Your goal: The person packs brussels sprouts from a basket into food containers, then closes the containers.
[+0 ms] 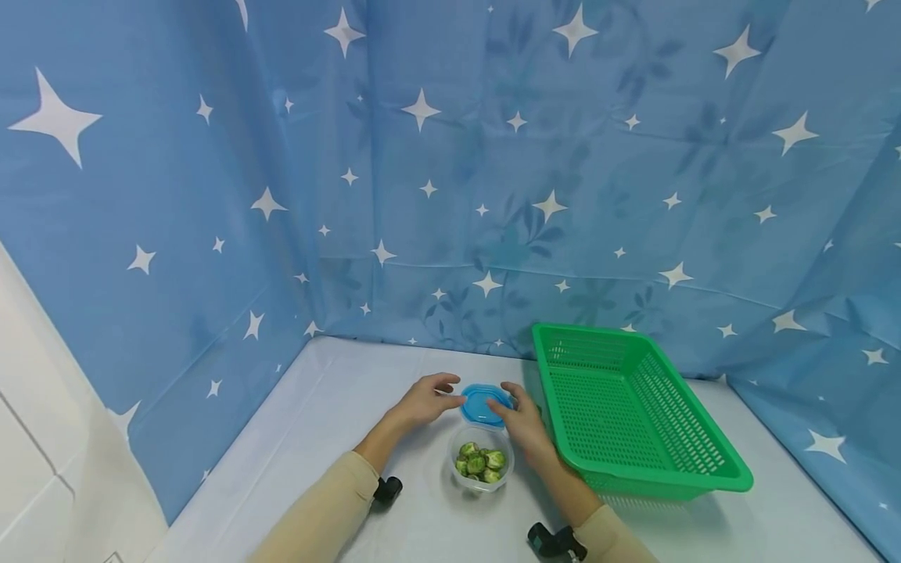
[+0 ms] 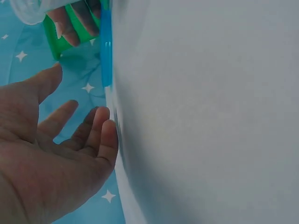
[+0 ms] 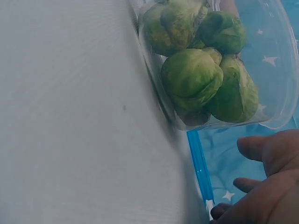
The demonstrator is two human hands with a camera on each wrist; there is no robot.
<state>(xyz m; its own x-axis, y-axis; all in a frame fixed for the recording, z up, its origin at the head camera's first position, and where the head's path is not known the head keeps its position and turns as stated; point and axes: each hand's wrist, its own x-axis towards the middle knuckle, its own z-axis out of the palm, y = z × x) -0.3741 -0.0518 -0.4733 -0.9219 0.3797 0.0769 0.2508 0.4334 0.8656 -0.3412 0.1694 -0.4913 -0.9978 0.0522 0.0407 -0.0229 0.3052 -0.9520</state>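
Observation:
A clear plastic container with several Brussels sprouts stands uncovered on the table. Just behind it a blue lid lies flat on the white surface. On the lid's left side is my left hand, fingers loosely bent and holding nothing. My right hand is at the lid's right side, its fingertips over the edge. Whether those fingertips touch the lid cannot be told. The right wrist view shows the sprouts close up, with the right hand beyond the container.
A large green plastic basket stands on the right of the table, close to my right forearm. The white table meets a blue star-patterned curtain at the back. A white wall or panel is at the left.

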